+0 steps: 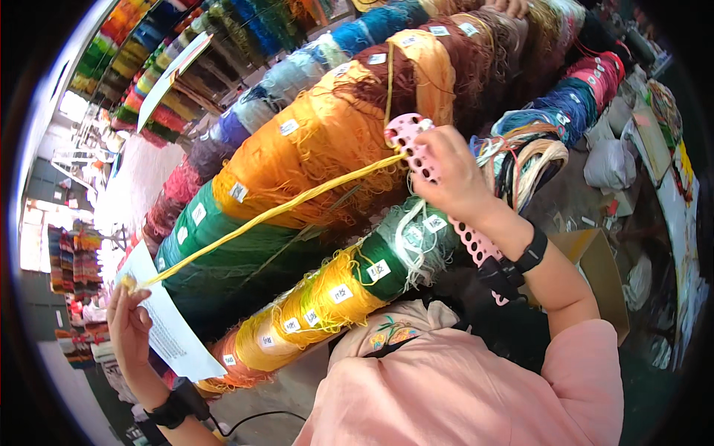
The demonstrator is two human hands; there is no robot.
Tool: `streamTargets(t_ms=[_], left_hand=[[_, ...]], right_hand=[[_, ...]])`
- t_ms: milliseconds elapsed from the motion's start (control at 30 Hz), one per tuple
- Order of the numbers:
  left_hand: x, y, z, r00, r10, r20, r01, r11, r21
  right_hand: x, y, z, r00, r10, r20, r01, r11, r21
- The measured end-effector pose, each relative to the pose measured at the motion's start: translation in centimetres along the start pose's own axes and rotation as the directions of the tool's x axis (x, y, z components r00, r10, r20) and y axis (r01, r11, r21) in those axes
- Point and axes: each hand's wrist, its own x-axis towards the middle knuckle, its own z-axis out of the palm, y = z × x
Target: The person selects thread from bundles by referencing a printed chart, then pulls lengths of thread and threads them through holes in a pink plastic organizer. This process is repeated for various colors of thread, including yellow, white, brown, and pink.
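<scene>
A bundle of yellow thread (282, 206) runs taut in a slant between my hands. My left hand (131, 321), at the far left, pinches its lower end between thumb and fingertips. Closed round a pink strip with punched holes (410, 132) is my right hand (452, 172), and the thread meets the strip there. A thin yellow strand rises from the strip over the orange skeins (312, 167). Beside my left hand hangs a white printed sheet (171, 327); I cannot tell whether my fingers touch it. Another pink holed strip (476, 244) shows below my right wrist.
Long rows of labelled thread skeins lie across the view, with a yellow and green row (335, 290) nearest me. Another person's hand (509, 7) rests on the far end. A cardboard box (595, 275) and a white plastic bag (610, 163) are at right.
</scene>
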Motion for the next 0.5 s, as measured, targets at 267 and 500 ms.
streamTargets(t_ms=[267,500], left_hand=[[-0.5,-10.9,-23.0,0.91,0.047,-0.412,0.029,0.984,0.176],[-2.5,-18.3,-21.5,0.924,-0.305,-0.23,0.279,0.95,-0.137]], right_hand=[[-1.2,-1.5,-3.0,0.979,0.203,-0.007,-0.202,0.973,-0.115],[-2.1,-2.2,-2.3,0.903,0.422,0.084,-0.407,0.901,-0.147]])
